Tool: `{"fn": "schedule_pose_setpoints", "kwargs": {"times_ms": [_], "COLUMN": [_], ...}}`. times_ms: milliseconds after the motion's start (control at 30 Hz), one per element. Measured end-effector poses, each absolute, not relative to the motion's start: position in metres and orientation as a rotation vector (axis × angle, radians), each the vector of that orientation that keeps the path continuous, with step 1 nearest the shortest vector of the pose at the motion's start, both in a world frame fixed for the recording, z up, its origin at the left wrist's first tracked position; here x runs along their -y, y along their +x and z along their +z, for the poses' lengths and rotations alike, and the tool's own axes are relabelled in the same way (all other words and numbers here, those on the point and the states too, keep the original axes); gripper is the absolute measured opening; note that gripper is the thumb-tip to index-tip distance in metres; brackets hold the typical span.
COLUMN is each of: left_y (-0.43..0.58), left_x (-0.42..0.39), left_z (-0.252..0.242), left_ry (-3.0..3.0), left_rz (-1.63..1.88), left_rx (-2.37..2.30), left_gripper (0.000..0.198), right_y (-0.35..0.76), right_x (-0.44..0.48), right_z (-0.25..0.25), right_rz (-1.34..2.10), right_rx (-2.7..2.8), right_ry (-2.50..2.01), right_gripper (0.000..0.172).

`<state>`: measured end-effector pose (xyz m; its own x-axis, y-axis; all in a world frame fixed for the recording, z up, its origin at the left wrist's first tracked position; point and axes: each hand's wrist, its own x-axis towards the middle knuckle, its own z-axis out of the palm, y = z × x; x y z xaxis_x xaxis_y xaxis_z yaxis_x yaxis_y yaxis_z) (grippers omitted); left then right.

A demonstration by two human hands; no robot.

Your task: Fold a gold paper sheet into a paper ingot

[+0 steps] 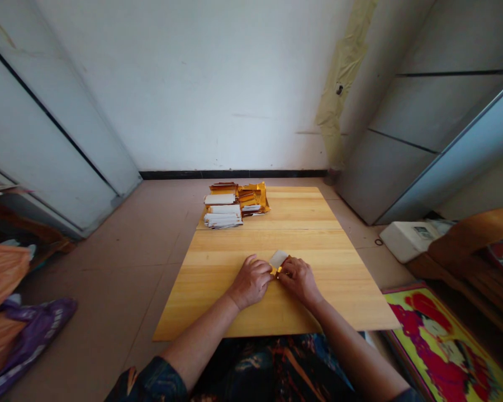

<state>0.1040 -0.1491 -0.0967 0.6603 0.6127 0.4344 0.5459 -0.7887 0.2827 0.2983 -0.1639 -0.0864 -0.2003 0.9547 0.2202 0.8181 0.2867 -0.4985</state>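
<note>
Near the front of the wooden table [218,279], both hands meet at a small folded packet [279,258] with a pale face and shiny gold-brown edges. My left hand [254,279] pinches its near left edge, the fingers closed. On the other side, my right hand [297,277] has its fingers curled closed round the right edge. Most of the packet's lower part is hidden behind the fingers. At the far left of the table lie stacked white folded pieces [223,215], beside a pile of gold-brown shiny wrappers [252,198].
Behind the table stands a white wall [218,95]. A grey refrigerator [427,128] is at the right, with a white box [408,240] beside a wooden seat [478,229]. A colourful mat [448,335] lies at the lower right, orange and purple bags [33,329] at the left.
</note>
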Motion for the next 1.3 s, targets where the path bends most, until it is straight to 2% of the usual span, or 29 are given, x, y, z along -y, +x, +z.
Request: {"fn": "schedule_pose_setpoints", "kwargs": {"times_ms": [167, 500, 1000, 1300], "left_y": [0.104, 0.099, 0.101, 0.104], "left_x": [0.151, 0.153, 0.157, 0.162], "left_z": [-0.098, -0.098, -0.087, -0.091], "left_ry": [2.709, 2.659, 2.749, 2.728], "left_rz": [0.840, 0.843, 0.725, 0.674], "left_rx": [-0.925, -0.935, -0.938, -1.031], "left_gripper": [0.025, 0.028, 0.013, 0.027], "right_y": [0.290, 0.291, 0.289, 0.289], "right_x": [0.168, 0.165, 0.157, 0.155], "right_z": [-0.086, -0.077, -0.079, -0.080], "right_rz": [0.290, 0.250, 0.264, 0.235], "right_rx": [2.056, 2.195, 2.241, 2.271], "right_ry": [-1.679, -1.744, -1.814, -1.819], "right_gripper": [0.011, 0.013, 0.013, 0.014]}}
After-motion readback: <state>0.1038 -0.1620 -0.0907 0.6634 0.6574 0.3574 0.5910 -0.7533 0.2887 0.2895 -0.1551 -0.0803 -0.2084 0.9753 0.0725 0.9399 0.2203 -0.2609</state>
